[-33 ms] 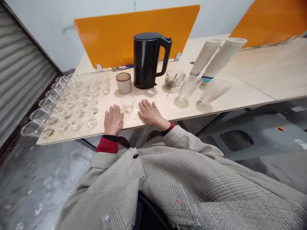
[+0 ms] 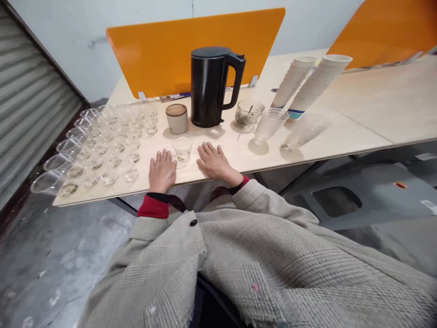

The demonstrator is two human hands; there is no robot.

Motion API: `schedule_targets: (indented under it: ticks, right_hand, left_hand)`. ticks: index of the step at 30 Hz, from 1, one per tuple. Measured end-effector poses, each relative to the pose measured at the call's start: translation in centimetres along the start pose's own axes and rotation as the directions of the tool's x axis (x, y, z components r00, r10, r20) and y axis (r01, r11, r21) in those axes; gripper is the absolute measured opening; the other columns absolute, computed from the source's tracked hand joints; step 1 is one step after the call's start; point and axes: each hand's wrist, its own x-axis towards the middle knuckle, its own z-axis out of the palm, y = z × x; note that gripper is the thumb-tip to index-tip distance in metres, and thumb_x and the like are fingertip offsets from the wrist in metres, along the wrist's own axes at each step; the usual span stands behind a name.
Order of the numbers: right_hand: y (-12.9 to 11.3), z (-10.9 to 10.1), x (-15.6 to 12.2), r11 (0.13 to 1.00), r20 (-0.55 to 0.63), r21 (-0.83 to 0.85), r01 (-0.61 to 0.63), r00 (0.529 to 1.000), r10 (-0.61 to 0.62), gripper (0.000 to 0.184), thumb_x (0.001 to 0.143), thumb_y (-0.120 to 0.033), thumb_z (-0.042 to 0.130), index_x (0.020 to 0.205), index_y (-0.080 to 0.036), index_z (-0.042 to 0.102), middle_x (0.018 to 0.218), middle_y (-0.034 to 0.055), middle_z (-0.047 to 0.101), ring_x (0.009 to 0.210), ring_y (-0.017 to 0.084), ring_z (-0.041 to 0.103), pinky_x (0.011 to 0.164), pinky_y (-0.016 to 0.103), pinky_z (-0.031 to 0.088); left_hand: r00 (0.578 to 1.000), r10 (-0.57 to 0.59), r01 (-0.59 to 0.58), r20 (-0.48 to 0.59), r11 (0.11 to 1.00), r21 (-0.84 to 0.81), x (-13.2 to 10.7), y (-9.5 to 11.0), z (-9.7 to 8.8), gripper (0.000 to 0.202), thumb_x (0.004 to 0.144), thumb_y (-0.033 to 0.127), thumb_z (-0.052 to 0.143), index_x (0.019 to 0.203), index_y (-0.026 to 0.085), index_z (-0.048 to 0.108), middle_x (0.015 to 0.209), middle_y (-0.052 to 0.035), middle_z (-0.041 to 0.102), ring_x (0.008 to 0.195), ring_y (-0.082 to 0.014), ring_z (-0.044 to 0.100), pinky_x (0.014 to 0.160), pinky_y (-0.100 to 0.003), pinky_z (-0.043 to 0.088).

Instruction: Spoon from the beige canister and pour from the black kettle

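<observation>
My left hand [image 2: 162, 171] lies flat on the table's front edge, fingers stretched out and holding nothing. Palm down, my right hand [image 2: 214, 161] rests on the tabletop to the right with its fingers spread. Between the two stands a clear plastic cup [image 2: 182, 148] with a little dark matter at its bottom, close to my left thumb. Behind that cup are a beige canister with a brown top [image 2: 177, 119] and a black electric kettle [image 2: 207, 89]. A ribbed glass bowl [image 2: 249, 114] with dark bits and a spoon-like handle sits right of the kettle.
Rows of clear cups [image 2: 109, 175] holding dark bits fill the table's left end. On the right stand stacked clear cups [image 2: 268, 127], another clear stack [image 2: 303, 132] and two tall paper-cup stacks [image 2: 319, 86]. An orange divider [image 2: 160, 54] rises behind; a grey stool [image 2: 375, 187] stands right.
</observation>
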Motion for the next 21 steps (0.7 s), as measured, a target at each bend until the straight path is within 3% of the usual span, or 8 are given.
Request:
schedule_targets:
  ticks: [3,5,9,14,21]
  right_hand:
    - [0.1,0.1,0.5,0.992,-0.046,0.128,0.012,0.999,-0.006,0.078,0.106,-0.042,0.047,0.170,-0.002,0.027,0.179,0.0242,0.023,0.168,0.037,0.020,0.135,0.061,0.016]
    - [-0.2,0.4,1.3,0.967,-0.120,0.249,0.046,0.993,-0.016,0.089,0.099,-0.047,0.061,0.169,-0.002,0.028,0.174,0.0262,0.034,0.164,0.037,0.032,0.132,0.055,0.028]
    - [-1.6,1.7,3.4,0.868,-0.277,0.484,0.114,0.960,0.029,0.093,0.082,-0.046,0.082,0.159,-0.009,0.045,0.157,0.0212,0.059,0.145,0.035,0.056,0.120,0.048,0.046]
    - [-3.0,2.7,5.3,0.707,-0.307,0.693,0.141,0.945,0.113,0.075,0.078,-0.040,0.082,0.143,-0.015,0.055,0.136,0.0164,0.072,0.122,0.029,0.069,0.106,0.045,0.055]
    - [-5.1,1.2,9.6,0.717,-0.378,0.664,0.211,0.922,0.078,0.050,0.077,-0.048,0.079,0.113,-0.020,0.060,0.105,0.0045,0.070,0.094,0.021,0.063,0.086,0.036,0.053]
  left_hand:
    - [0.999,0.004,-0.006,-0.053,1.000,-0.028,-0.5,0.2,0.1,0.062,0.109,0.034,0.028,0.162,0.008,0.046,0.174,-0.0139,0.041,0.164,-0.0353,0.034,0.134,-0.057,0.028]
    - [0.994,0.001,-0.007,-0.111,0.999,-0.053,-1.0,0.3,0.2,0.058,0.110,0.034,0.030,0.156,0.009,0.054,0.168,-0.0148,0.050,0.161,-0.0340,0.040,0.133,-0.054,0.032]
    - [0.975,-0.073,0.052,-0.211,0.993,-0.102,-2.2,0.3,0.7,0.049,0.109,0.034,0.037,0.144,0.014,0.065,0.159,-0.0147,0.061,0.155,-0.0332,0.050,0.129,-0.051,0.039]
    - [0.966,-0.058,0.027,-0.251,0.992,-0.127,-2.8,0.1,1.2,0.043,0.107,0.034,0.043,0.135,0.015,0.070,0.153,-0.0150,0.066,0.151,-0.0337,0.055,0.128,-0.051,0.040]
    - [0.965,-0.060,0.020,-0.256,0.987,-0.157,-2.8,0.3,1.0,0.039,0.105,0.030,0.048,0.130,0.012,0.072,0.152,-0.0166,0.067,0.149,-0.0362,0.056,0.125,-0.052,0.042]
